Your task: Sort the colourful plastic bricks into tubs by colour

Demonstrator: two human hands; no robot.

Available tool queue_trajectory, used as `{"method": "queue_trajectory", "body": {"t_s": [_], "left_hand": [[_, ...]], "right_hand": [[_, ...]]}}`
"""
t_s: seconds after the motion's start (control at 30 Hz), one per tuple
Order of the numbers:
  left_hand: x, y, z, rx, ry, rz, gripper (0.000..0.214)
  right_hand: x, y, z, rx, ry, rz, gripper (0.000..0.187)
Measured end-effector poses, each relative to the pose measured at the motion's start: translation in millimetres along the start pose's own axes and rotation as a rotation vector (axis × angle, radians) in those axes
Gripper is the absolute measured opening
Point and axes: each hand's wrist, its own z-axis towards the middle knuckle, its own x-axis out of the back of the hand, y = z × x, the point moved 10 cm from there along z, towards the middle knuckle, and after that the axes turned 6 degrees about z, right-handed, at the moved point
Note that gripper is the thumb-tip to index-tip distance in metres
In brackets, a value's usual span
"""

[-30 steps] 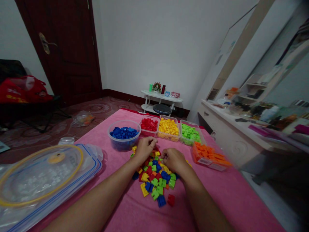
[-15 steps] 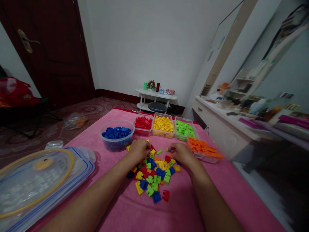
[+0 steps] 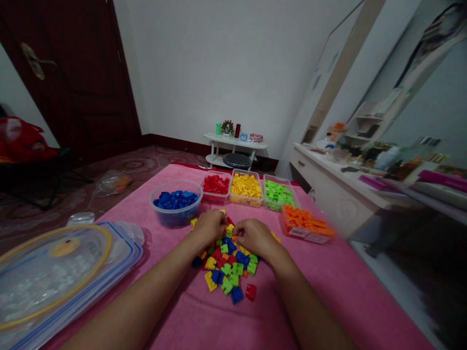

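Observation:
A heap of mixed coloured bricks [image 3: 229, 270] lies on the pink cloth. My left hand [image 3: 210, 226] rests curled on the heap's far left side. My right hand [image 3: 253, 236] is curled on the far side of the heap, its fingertips close to the left hand's. What the fingers pinch is hidden. Beyond the heap stand a round tub of blue bricks [image 3: 175, 208], a box of red bricks [image 3: 216, 187], a box of yellow bricks [image 3: 245, 188], a box of green bricks [image 3: 278, 194] and a box of orange bricks [image 3: 304, 224].
Clear plastic lids [image 3: 54, 270] with blue and yellow rims lie stacked at the left. A white dresser [image 3: 339, 194] with clutter stands to the right. A small white table [image 3: 235, 148] sits by the far wall, and a dark door [image 3: 76, 82] is at the left.
My right hand moved left from beside the orange box back onto the heap, close to my left hand. The left hand stayed put.

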Motion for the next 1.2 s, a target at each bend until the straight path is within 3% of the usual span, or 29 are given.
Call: {"method": "queue_trajectory", "body": {"t_s": [0.13,0.37,0.47,0.6,0.73,0.87,0.93,1.0,1.1,1.2], "left_hand": [[-0.5,1.1,-0.5,-0.006,-0.012,-0.022,0.022],[3.4,5.8,-2.5,-0.034,0.023,-0.020,0.019],[1.3,5.8,-2.0,-0.040,0.006,-0.022,0.021],[-1.6,4.5,0.1,-0.045,0.001,-0.027,0.023],[-1.6,3.6,0.3,-0.045,0.016,-0.029,0.024],[5.3,5.1,-1.6,-0.037,0.042,-0.095,0.018],[15.5,7.8,-2.4,-0.040,0.105,-0.225,0.013],[22.7,9.2,-2.5,-0.022,0.135,-0.488,0.015],[17.4,15.7,-1.8,0.034,0.030,-0.979,0.028],[14.5,27.5,-4.5,0.047,-0.065,-1.240,0.038]], "right_hand": [[-14.1,-2.3,-1.2,-0.006,-0.059,0.005,0.021],[-0.2,-3.0,-3.4,0.037,-0.001,0.093,0.020],[24.2,10.7,-1.5,0.029,0.070,0.196,0.020],[84.3,56.3,-11.6,-0.077,0.297,0.312,0.021],[138.2,116.5,-43.5,-0.321,0.580,0.109,0.025],[151.1,137.3,-58.6,-0.434,0.652,-0.101,0.042],[146.3,126.6,-53.9,-0.401,0.659,-0.063,0.040],[130.7,101.3,-39.7,-0.276,0.601,0.126,0.033],[92.5,44.0,-16.2,-0.039,0.372,0.477,0.034],[70.0,-8.9,-12.0,0.134,0.259,0.583,0.035]]}}
